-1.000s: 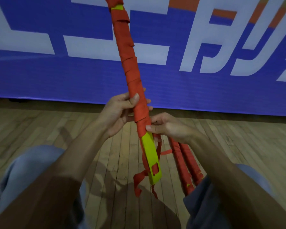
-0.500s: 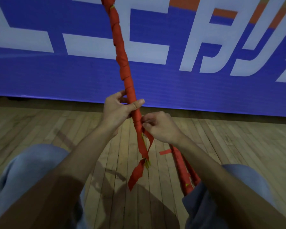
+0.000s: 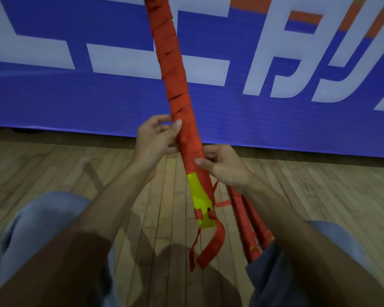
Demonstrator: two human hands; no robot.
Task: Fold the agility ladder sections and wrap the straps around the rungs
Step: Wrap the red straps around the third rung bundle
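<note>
A long bundle of yellow ladder rungs (image 3: 201,197) stands nearly upright before me, wound for most of its length in red strap (image 3: 175,69). Only its lower yellow end is bare, with loose red strap tails (image 3: 211,247) hanging below it. My left hand (image 3: 155,141) grips the wrapped bundle from the left, thumb laid on the front. Just below, my right hand (image 3: 223,166) pinches the lowest red turn from the right. Its fingertips lie behind the bundle and are hidden.
Two more red-wrapped rung bundles (image 3: 251,231) lean by my right thigh. A wooden plank floor (image 3: 111,167) runs underneath, and a blue banner with white lettering (image 3: 275,111) covers the wall ahead. My knees in light trousers (image 3: 33,229) frame the bottom corners.
The bundle has turned in my hands: half a second ago it showed its thin edge, now the broad yellow face is towards me again. The wrap reaches slightly lower. Both hands kept their hold.
</note>
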